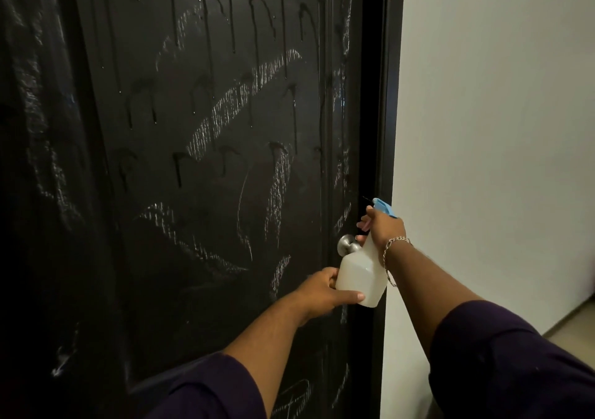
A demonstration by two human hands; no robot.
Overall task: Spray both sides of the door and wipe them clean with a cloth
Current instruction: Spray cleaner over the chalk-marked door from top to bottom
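A tall black door (199,160) fills the left and centre of the view, with a white wall (499,128) to the right. The door face is streaked with pale chalk-like scribbles (235,106), and wet runs of spray (206,32) are seen trickling down its upper part. A round metal knob (347,244) is set near the door's right edge.

A white plastic spray bottle (362,277) with a blue trigger head (383,206) is held just in front of the knob. The neck is gripped by the right hand (383,225), fingers curled round it below the trigger; a chain bracelet (391,257) is worn on that wrist. The base is cupped by the left hand (325,289), thumb along the bottom edge and fingers wrapped behind.

No cloth is in view.

The bottle is judged light and rigid, though likely slippery if wetted, so it is best taken at the narrow neck. The door is judged stiff and heavy, and apt to swing when pressed during wiping.
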